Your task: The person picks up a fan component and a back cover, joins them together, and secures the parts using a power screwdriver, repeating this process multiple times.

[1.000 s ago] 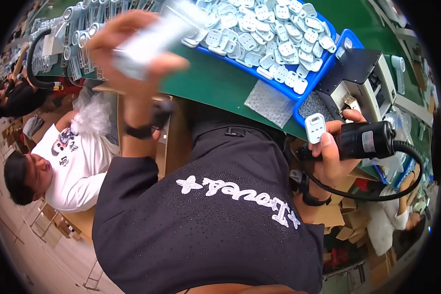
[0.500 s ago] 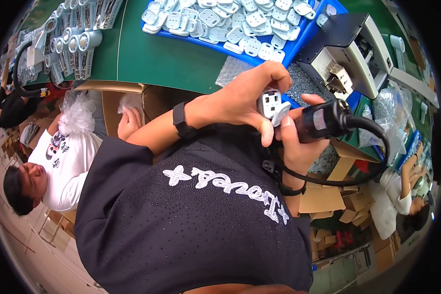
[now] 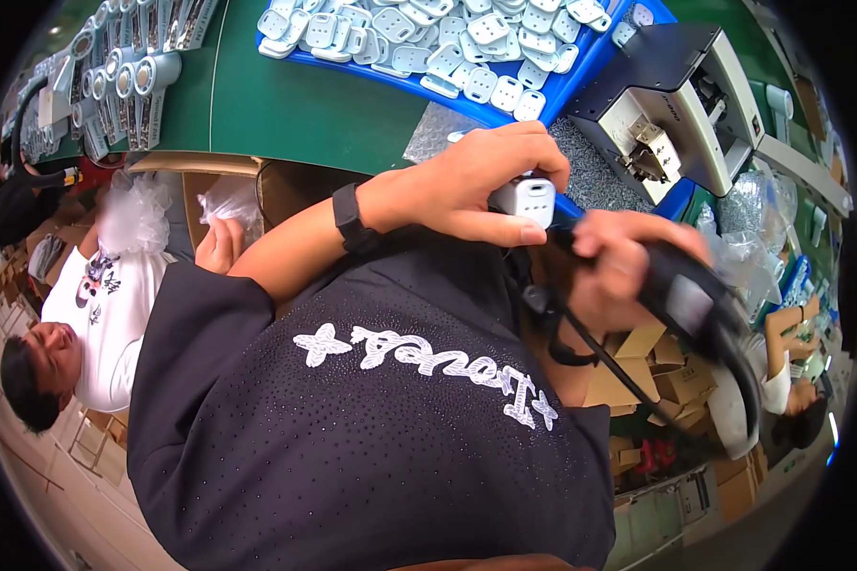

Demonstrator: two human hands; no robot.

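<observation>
My left hand [image 3: 490, 186], with a dark band at its wrist, is closed around a small white plastic casing [image 3: 527, 201]. The casing's outer face has several small holes, and a smooth cover now shows where its inside was visible. To the right of it, my right hand [image 3: 619, 262] is smeared by motion, its fingers curled. A black corded electric screwdriver [image 3: 686, 295] lies against that hand, apparently held in it. The driver is blurred and its tip cannot be made out. A thick black cable loops from it toward the lower right.
Beyond my hands, a blue tray [image 3: 505, 116] holds many pale plates on the green table [image 3: 295, 124]. A cream and black machine [image 3: 671, 124] stands at right. Rows of pale blue handled parts [image 3: 133, 81] lie far left. Cardboard boxes [image 3: 638, 366] and two people flank me.
The pale cover held by my right fingers now sits on the casing. My right hand has moved right, away from it, and the screwdriver has swung down. My left hand keeps hold.
</observation>
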